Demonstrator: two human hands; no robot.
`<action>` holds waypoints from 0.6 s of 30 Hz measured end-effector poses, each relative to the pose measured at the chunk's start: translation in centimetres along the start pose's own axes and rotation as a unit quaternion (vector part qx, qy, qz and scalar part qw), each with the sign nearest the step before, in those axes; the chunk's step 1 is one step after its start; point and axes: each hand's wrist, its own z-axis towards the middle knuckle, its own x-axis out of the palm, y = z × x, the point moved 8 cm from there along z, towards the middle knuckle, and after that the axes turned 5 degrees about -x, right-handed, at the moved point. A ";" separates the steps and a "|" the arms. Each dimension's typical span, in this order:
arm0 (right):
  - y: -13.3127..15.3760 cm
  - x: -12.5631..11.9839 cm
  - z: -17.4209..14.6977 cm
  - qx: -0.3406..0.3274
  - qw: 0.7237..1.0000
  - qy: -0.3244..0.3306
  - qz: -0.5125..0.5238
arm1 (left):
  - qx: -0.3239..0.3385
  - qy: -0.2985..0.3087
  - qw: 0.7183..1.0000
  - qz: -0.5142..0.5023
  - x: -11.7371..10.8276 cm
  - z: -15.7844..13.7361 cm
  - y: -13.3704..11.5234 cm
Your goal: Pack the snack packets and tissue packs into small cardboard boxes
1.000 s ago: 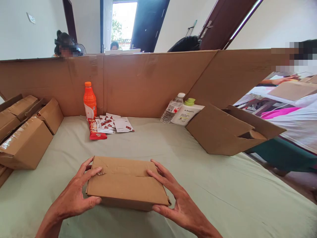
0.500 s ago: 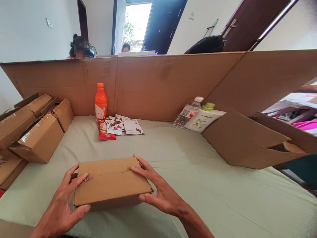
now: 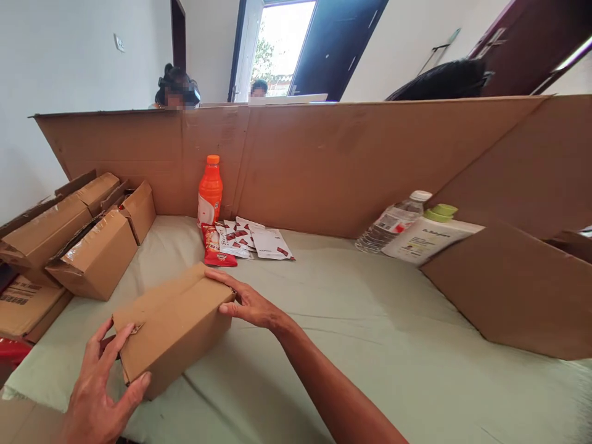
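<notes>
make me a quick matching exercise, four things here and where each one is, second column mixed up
1. orange bottle
2. clear plastic bottle
3. closed cardboard box
4. red snack packet

A. partly under white packets
B. between the left hand and right hand
C. just behind the red snack packet
D. beside a white tube with a green cap

Pairs: 1-C, 2-D, 3-B, 4-A

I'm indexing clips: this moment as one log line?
left hand: holding box, near end | right hand: holding far end | box: top closed
</notes>
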 end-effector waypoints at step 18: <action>-8.4 0.7 13.0 -0.014 0.963 -0.182 -0.198 | -0.098 -0.070 0.985 -0.122 3.7 9.8 1.5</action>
